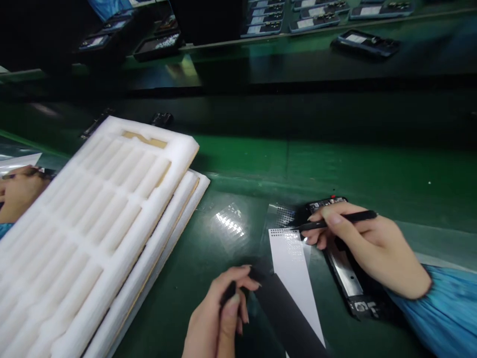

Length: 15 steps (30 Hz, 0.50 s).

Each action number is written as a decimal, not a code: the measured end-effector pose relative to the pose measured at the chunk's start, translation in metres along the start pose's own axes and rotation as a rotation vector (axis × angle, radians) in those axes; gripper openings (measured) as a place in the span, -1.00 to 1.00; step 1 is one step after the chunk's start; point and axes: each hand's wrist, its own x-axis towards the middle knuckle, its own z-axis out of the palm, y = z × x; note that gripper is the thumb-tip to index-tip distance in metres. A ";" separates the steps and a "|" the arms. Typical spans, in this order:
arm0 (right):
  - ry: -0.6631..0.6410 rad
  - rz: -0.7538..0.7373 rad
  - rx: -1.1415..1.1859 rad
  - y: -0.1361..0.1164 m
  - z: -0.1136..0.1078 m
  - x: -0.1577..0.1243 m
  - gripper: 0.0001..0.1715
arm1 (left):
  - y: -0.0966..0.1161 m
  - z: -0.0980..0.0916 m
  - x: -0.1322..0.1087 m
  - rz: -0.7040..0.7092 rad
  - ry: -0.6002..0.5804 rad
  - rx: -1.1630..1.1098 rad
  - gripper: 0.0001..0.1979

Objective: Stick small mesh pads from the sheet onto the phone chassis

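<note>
My right hand (367, 248) is closed around black tweezers (335, 221), whose tips reach left to the top of a white strip sheet (292, 268) dotted with small holes. Under this hand lies an opened phone frame (345, 276) on the green mat. My left hand (219, 318) at the bottom middle pinches the end of a long black strip (286, 318) that lies beside the white sheet and runs toward the lower right.
A stack of white foam trays (97, 219) with long slots fills the left. Another person's hand (17, 191) shows at the far left edge. Rows of phone frames (298, 17) lie on the far conveyor. A green ledge (335, 169) crosses ahead.
</note>
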 end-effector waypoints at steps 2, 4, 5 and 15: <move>-0.056 -0.028 0.013 0.004 0.004 0.001 -0.47 | 0.003 0.001 0.013 0.276 -0.125 0.488 -0.50; -0.084 -0.058 0.026 0.005 0.006 0.001 -0.51 | 0.008 0.005 0.027 0.468 -0.178 0.923 -0.44; -0.099 -0.072 0.024 0.006 0.006 0.000 -0.53 | 0.010 0.008 0.033 0.517 -0.194 1.075 -0.43; -0.277 -0.218 0.008 -0.011 0.022 -0.047 -0.77 | 0.007 -0.043 -0.014 0.447 -0.345 1.172 -0.36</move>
